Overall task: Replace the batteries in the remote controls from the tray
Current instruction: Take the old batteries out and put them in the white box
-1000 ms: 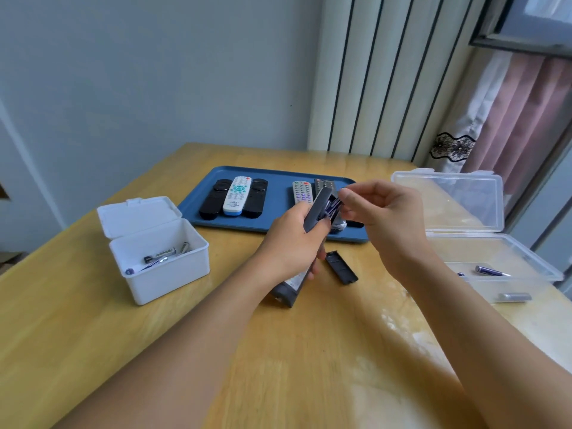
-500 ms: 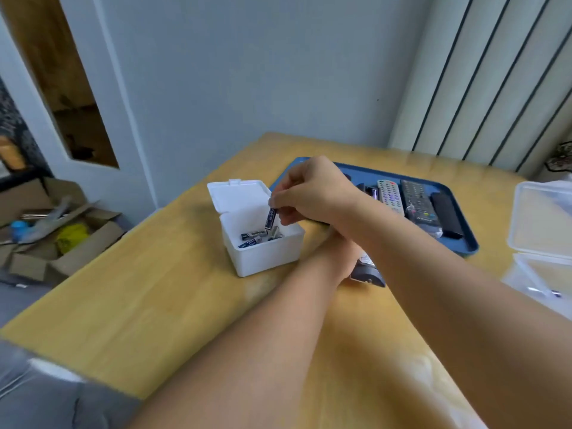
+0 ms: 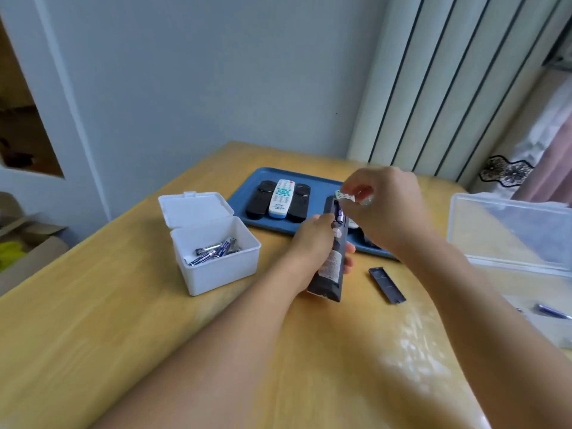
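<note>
Soft daylight from my right — glare patches shine on the table [image 3: 411, 351]; my forearms blur, and edges bend.

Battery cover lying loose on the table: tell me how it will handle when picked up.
The battery cover looks like a thin, flat plastic strip, so probably very light and stiff. Lying flat on the glossy wooden table, it will likely slide rather than roll, and may be fiddly to lift by its low edge. Its small clips could be fragile, though they are not visible.

1. A lidded box [image 3: 216, 258] sits near the table's [image 3: 93, 335] left edge, batteries [image 3: 213, 250] inside.
2. A tray [image 3: 315, 190] of remotes [image 3: 281, 199] lies right of it, toward the far edge.
3. A battery cover [image 3: 387, 285] lies in front of the tray.
</note>
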A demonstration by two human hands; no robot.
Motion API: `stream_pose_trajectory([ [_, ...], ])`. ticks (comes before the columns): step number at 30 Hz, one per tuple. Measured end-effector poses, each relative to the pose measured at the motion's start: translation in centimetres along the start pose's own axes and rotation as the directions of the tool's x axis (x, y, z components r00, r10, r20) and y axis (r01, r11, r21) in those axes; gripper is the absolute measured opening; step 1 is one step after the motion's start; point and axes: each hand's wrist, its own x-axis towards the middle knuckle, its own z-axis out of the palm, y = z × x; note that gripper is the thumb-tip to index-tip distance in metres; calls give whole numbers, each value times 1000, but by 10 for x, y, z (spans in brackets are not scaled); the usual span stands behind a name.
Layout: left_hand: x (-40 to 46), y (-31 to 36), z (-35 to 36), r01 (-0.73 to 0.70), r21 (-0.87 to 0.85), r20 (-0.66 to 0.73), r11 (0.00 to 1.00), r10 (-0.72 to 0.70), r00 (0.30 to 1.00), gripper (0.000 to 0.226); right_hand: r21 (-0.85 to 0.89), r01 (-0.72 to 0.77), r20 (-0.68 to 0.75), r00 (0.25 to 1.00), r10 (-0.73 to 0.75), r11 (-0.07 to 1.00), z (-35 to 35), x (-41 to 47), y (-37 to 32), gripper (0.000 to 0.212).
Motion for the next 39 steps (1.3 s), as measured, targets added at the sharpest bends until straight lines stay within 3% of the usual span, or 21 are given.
stream_pose_trajectory([
  [3,0,-2,10,-77,79,56,994,73,996,26,-36,-86,-37,996,85,996,-11,-28,36,24],
  [7,-6,-2,17,-174,217,139,960,147,979,28,54,-46,-70,996,50,997,-12,-47,46,21],
  [12,-16,-2,27,-290,367,144,884,254,956,27,-111,12,-75,997,-21,994,-14,-47,46,4],
  [15,-15,-4,30,-348,406,140,845,319,937,24,-145,40,-57,997,-49,989,-15,-48,49,8],
  [25,-14,-6,28,-372,545,165,751,340,926,22,-204,24,12,1000,-22,979,-2,-46,55,11],
  [31,-15,-2,27,-411,626,179,663,391,903,20,-195,10,-39,999,-18,981,6,-47,53,15],
  [39,-15,-1,25,-360,551,127,753,351,928,24,-173,35,-71,996,-48,984,8,-46,53,22],
])
